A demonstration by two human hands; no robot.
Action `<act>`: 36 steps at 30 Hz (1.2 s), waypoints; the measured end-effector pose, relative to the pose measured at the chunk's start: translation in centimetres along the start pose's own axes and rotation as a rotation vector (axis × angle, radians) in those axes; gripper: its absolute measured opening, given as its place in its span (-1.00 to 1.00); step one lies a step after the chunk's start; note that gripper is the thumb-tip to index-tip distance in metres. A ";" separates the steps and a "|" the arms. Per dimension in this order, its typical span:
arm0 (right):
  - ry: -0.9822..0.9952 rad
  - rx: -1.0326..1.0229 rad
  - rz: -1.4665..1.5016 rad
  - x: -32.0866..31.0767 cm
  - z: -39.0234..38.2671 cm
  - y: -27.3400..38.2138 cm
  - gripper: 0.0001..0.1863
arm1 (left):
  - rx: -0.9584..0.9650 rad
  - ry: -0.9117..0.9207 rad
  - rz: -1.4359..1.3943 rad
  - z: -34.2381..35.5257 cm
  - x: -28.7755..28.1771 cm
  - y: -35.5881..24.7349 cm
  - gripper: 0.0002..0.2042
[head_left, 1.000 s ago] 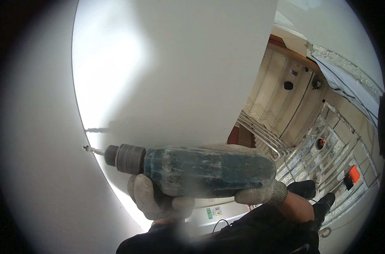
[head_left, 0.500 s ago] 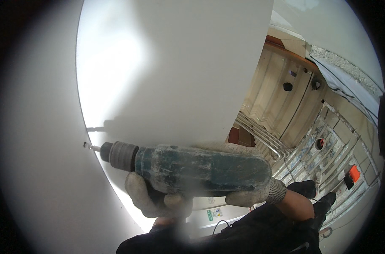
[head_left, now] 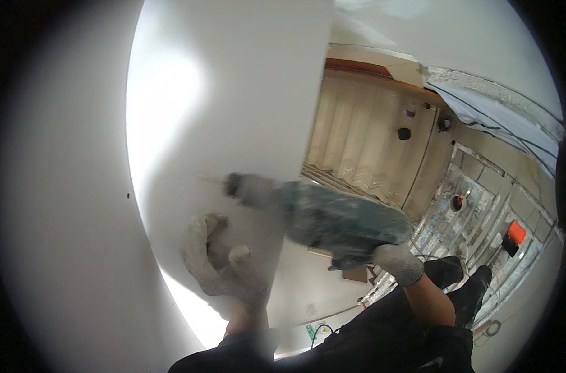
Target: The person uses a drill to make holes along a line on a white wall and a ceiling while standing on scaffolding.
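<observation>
My right hand (head_left: 398, 264), in a knitted work glove, grips a dusty teal power drill (head_left: 342, 217) by its rear end; most of its fingers are behind the tool. The drill is blurred, lying across the view with its dark chuck (head_left: 252, 188) and thin bit (head_left: 213, 179) pointing left, clear of the hole. My left hand (head_left: 224, 258), also gloved, is off the drill, below the chuck, with thumb and fingers curved apart and nothing in them. A small dark hole (head_left: 128, 196) shows in the pale grey surface (head_left: 71, 186) left of the brightly lit white panel (head_left: 245, 74).
Below right, a paint-spattered slatted platform (head_left: 482, 165) carries a roll (head_left: 458, 202) and an orange and black item (head_left: 513, 237) beside my dark shoes. Beyond are corrugated beige sheets (head_left: 351, 124) with a small black object (head_left: 404, 133). White sheeting (head_left: 513, 133) hangs at right.
The drill has swung right, its bit withdrawn from the hole at the panel's edge. My left hand has let go of the drill's front body and opened; the right still holds it.
</observation>
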State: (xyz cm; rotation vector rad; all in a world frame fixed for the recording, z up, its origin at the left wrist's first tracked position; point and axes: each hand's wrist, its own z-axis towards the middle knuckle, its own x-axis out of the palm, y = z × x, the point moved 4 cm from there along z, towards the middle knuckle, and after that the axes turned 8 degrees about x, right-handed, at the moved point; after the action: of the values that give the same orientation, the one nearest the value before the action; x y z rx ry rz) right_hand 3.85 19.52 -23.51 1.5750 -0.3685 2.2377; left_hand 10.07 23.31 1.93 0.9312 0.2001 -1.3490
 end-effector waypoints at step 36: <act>-0.739 -1.367 0.513 -37.4 -44.4 -29.5 -0.84 | 0.104 -0.880 -0.740 3.6 -16.4 -19.4 -0.65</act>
State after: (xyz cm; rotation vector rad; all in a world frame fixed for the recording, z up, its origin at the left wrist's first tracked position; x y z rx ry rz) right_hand -9.08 58.80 -73.86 1.3642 -2.0884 0.8805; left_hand -12.80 34.33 5.56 0.2549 -0.2359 -2.3473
